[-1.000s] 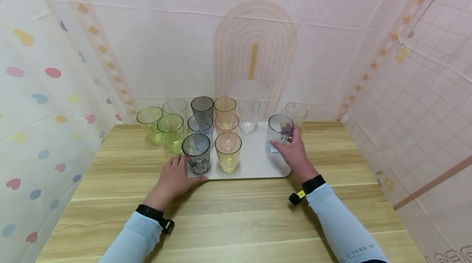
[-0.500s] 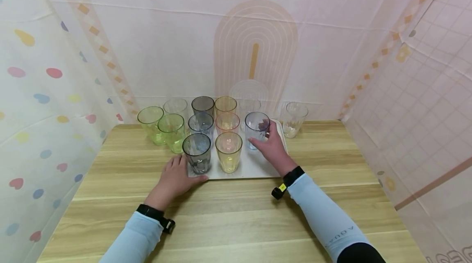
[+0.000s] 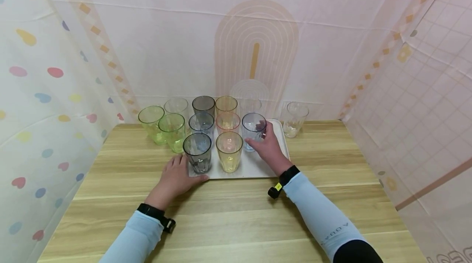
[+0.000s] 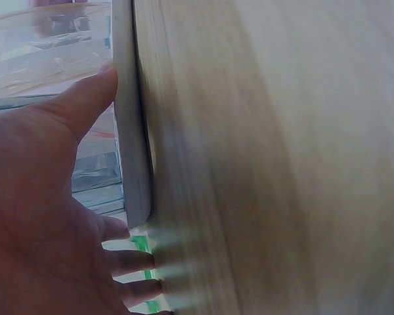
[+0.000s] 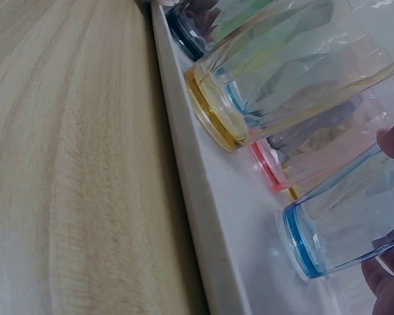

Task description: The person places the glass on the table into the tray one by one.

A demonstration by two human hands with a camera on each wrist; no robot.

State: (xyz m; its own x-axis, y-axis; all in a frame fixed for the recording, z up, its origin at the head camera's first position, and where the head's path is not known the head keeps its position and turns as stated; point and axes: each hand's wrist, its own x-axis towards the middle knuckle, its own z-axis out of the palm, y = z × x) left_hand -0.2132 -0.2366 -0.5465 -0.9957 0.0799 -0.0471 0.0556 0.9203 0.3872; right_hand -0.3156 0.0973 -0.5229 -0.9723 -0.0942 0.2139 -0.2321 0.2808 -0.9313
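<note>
In the head view my right hand holds a clear glass tumbler with a bluish tint, upright at the right of the pink-tinted glass. The right wrist view shows the tumbler's blue base close over the white tray; whether it touches cannot be told. My left hand rests at the tray's front left corner. Its thumb lies against the front edge, and its fingers are fairly straight along the left side, beside the dark grey glass. A yellow glass stands at the tray's front.
Behind the front glasses stand blue-grey, dark, amber and clear glasses. Two green glasses and a clear glass are left of the tray. Another clear glass stands right of it, on the wooden table.
My right hand has carried the bluish glass leftward from the tray's right side to beside the pink-tinted glass, slowing in the last half second. The left hand has stayed at the corner.
</note>
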